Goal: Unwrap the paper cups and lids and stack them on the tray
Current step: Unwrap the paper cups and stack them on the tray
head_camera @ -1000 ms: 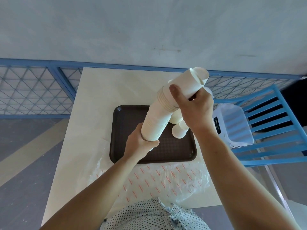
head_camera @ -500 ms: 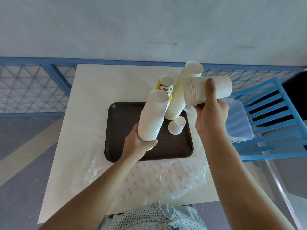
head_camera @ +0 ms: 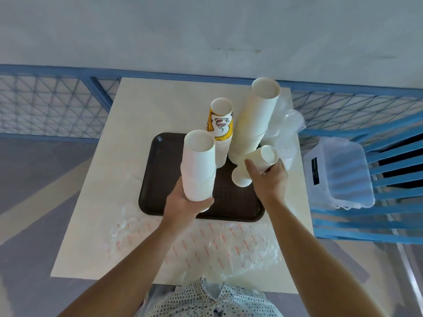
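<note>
The dark tray (head_camera: 160, 179) carries a tall stack of white cups (head_camera: 256, 120), a shorter stack of yellow printed cups (head_camera: 220, 124) just to its left, and one small white cup (head_camera: 240, 178) near the tray's right side. The left hand (head_camera: 183, 202) grips the base of another white cup stack (head_camera: 199, 165), held upright over the tray. The right hand (head_camera: 270, 179) is curled around a short, tilted bunch of cups (head_camera: 263, 159) beside the tall stack.

The tray sits on a pale desk (head_camera: 148, 106). Clear printed wrapping (head_camera: 206, 243) lies on the near part of the desk, and more crumpled plastic (head_camera: 288, 124) lies behind the tall stack. To the right, a clear plastic box (head_camera: 338, 170) rests on a blue chair (head_camera: 389, 211). A blue mesh railing (head_camera: 45, 104) and a grey wall stand behind.
</note>
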Demonstrator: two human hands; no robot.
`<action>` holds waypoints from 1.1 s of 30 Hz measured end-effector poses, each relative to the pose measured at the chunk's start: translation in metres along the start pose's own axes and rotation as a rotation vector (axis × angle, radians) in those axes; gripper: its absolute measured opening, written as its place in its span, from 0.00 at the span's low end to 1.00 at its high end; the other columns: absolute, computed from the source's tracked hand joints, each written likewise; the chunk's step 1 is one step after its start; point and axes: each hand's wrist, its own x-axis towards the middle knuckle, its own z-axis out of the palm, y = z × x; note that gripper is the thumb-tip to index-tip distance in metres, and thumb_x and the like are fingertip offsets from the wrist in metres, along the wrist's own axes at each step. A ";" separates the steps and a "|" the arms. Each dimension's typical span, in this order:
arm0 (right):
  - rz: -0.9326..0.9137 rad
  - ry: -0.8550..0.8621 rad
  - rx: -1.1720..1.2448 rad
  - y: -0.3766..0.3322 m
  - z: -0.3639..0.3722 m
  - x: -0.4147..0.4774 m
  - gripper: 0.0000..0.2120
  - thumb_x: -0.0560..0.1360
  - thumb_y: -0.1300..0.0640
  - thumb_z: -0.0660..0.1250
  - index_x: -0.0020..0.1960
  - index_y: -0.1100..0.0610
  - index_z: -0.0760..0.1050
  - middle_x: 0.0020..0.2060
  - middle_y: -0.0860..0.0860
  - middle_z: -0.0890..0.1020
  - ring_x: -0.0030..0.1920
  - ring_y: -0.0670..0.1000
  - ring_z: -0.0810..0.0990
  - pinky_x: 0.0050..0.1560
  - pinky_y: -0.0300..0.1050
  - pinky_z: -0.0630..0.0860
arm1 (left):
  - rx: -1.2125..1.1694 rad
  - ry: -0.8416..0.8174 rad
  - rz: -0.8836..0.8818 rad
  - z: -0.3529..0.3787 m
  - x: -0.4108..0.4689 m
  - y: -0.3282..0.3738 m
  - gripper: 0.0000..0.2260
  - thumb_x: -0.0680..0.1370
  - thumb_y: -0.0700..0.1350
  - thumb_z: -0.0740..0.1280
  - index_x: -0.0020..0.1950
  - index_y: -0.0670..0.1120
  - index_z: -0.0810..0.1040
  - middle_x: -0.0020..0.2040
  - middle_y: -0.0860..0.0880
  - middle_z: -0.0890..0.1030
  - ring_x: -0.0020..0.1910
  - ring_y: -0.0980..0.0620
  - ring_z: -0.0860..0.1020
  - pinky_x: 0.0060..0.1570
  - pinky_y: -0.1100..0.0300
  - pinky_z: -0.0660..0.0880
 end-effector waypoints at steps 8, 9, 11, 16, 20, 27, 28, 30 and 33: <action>-0.130 -0.129 -0.146 0.038 0.051 -0.009 0.34 0.68 0.45 0.82 0.66 0.57 0.73 0.59 0.53 0.77 0.58 0.55 0.77 0.55 0.55 0.80 | -0.016 0.076 -0.018 0.009 -0.005 -0.006 0.36 0.67 0.45 0.85 0.71 0.59 0.73 0.59 0.64 0.80 0.61 0.60 0.79 0.51 0.63 0.81; -0.133 -0.122 -0.149 0.043 0.054 -0.009 0.34 0.67 0.46 0.83 0.66 0.57 0.73 0.59 0.53 0.76 0.58 0.55 0.76 0.55 0.56 0.81 | -0.019 0.077 -0.017 0.009 -0.006 -0.008 0.37 0.67 0.45 0.85 0.71 0.59 0.73 0.59 0.63 0.80 0.62 0.59 0.79 0.52 0.61 0.82; -0.139 -0.116 -0.151 0.046 0.058 -0.008 0.35 0.67 0.46 0.83 0.68 0.56 0.72 0.60 0.53 0.76 0.59 0.55 0.75 0.56 0.58 0.80 | -0.009 0.077 -0.014 0.011 -0.007 -0.010 0.37 0.67 0.46 0.85 0.72 0.59 0.72 0.60 0.63 0.80 0.63 0.55 0.79 0.54 0.59 0.83; -0.149 -0.197 -0.209 0.041 0.052 -0.009 0.46 0.64 0.47 0.85 0.74 0.55 0.65 0.64 0.55 0.72 0.63 0.57 0.73 0.61 0.59 0.78 | 0.037 0.073 -0.007 0.012 -0.008 -0.008 0.34 0.68 0.45 0.84 0.69 0.58 0.73 0.57 0.64 0.79 0.61 0.56 0.79 0.52 0.64 0.82; -0.133 -0.120 -0.106 0.023 0.016 -0.029 0.36 0.70 0.53 0.80 0.73 0.55 0.68 0.62 0.52 0.73 0.59 0.56 0.75 0.59 0.56 0.79 | 0.023 0.051 -0.010 0.014 -0.005 -0.002 0.35 0.68 0.44 0.84 0.70 0.57 0.72 0.55 0.67 0.79 0.59 0.65 0.78 0.46 0.71 0.78; -0.478 -0.239 0.164 -0.095 -0.044 -0.063 0.23 0.76 0.44 0.68 0.68 0.51 0.73 0.55 0.46 0.77 0.49 0.47 0.78 0.46 0.34 0.73 | -0.010 -0.066 -0.020 0.019 -0.003 0.018 0.33 0.67 0.50 0.83 0.68 0.63 0.74 0.58 0.60 0.83 0.58 0.58 0.82 0.52 0.60 0.82; -0.516 -0.321 0.121 -0.109 -0.047 -0.061 0.25 0.75 0.40 0.68 0.68 0.51 0.73 0.55 0.46 0.76 0.50 0.45 0.77 0.45 0.32 0.71 | -0.018 -0.084 -0.006 0.020 -0.003 0.022 0.33 0.67 0.49 0.83 0.68 0.63 0.74 0.58 0.59 0.83 0.58 0.59 0.82 0.53 0.59 0.82; -0.585 -0.376 0.045 -0.127 -0.049 -0.055 0.28 0.73 0.37 0.70 0.66 0.54 0.75 0.52 0.45 0.75 0.47 0.42 0.76 0.45 0.30 0.71 | -0.009 -0.116 0.023 0.022 -0.003 0.029 0.32 0.68 0.49 0.83 0.68 0.63 0.74 0.58 0.60 0.83 0.58 0.60 0.81 0.52 0.61 0.82; -0.598 -0.335 -0.064 -0.138 -0.047 -0.046 0.30 0.69 0.33 0.72 0.60 0.54 0.75 0.49 0.45 0.76 0.45 0.44 0.77 0.44 0.39 0.77 | 0.030 -0.143 0.044 0.018 -0.001 0.035 0.33 0.67 0.51 0.83 0.68 0.62 0.73 0.58 0.60 0.83 0.58 0.60 0.81 0.53 0.64 0.80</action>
